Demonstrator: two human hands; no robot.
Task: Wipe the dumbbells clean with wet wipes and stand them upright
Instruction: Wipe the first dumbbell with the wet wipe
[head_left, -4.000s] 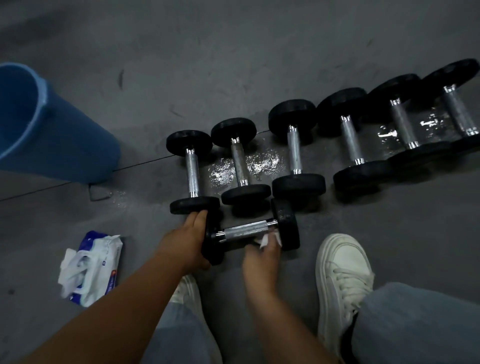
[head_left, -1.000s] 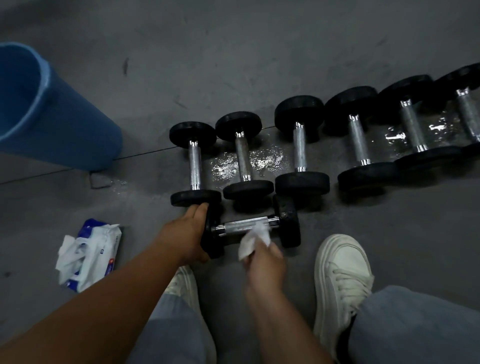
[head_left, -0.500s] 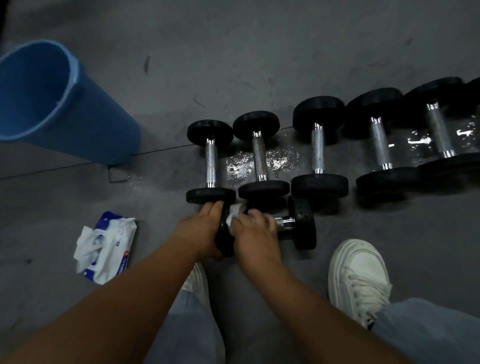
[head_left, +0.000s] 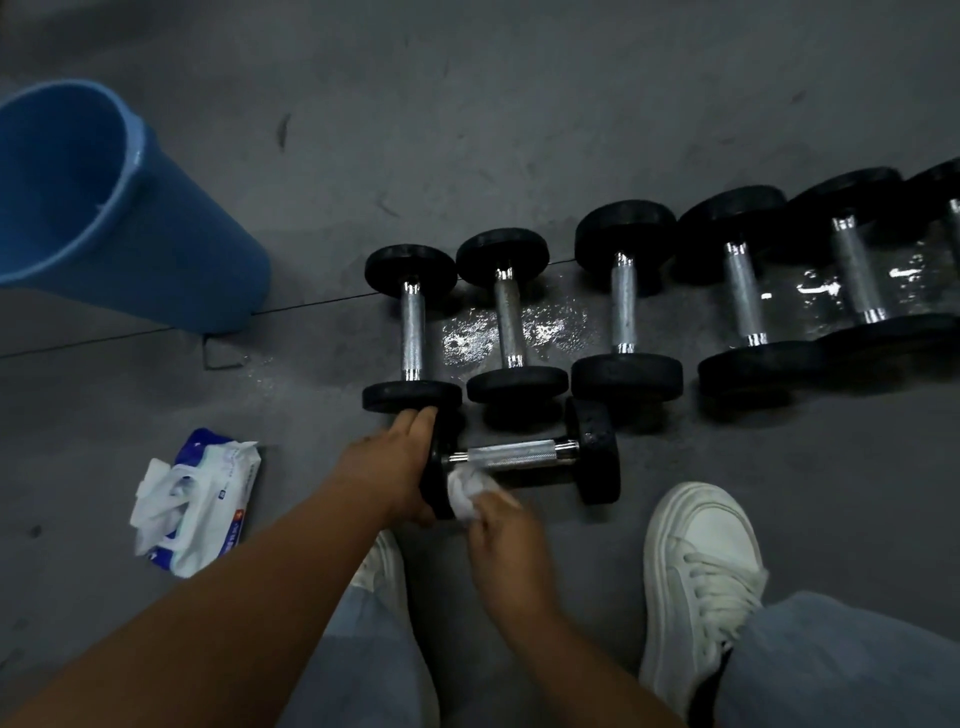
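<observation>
Head view looks down at a dumbbell (head_left: 524, 460) lying on its side on the grey floor (head_left: 519, 104), crosswise just in front of a row of other dumbbells (head_left: 623, 306) that also lie flat, with wet patches glinting between them. The left hand (head_left: 395, 467) is cupped over the near left weight head, fingers curled on its rim, pinning it against rolling. The right hand (head_left: 506, 540) pinches a crumpled wet wipe (head_left: 465, 491) between fingertips and thumb and presses it to the inner face of that same head, just under the chrome handle.

The step in hand appears to be wiping around this head and the handle joint. To do it well, keep the left hand firm (a round head on a damp floor will likely want to roll) and turn the dumbbell a little at a time so the wipe reaches the whole rim, the knurled grip and the far head. Refold the wipe to a clean face once it greys; the open pack of wipes (head_left: 195, 501) lies within reach on the left, and the blue bin (head_left: 104, 208) stands beyond it. None of the dumbbells stands upright yet.
</observation>
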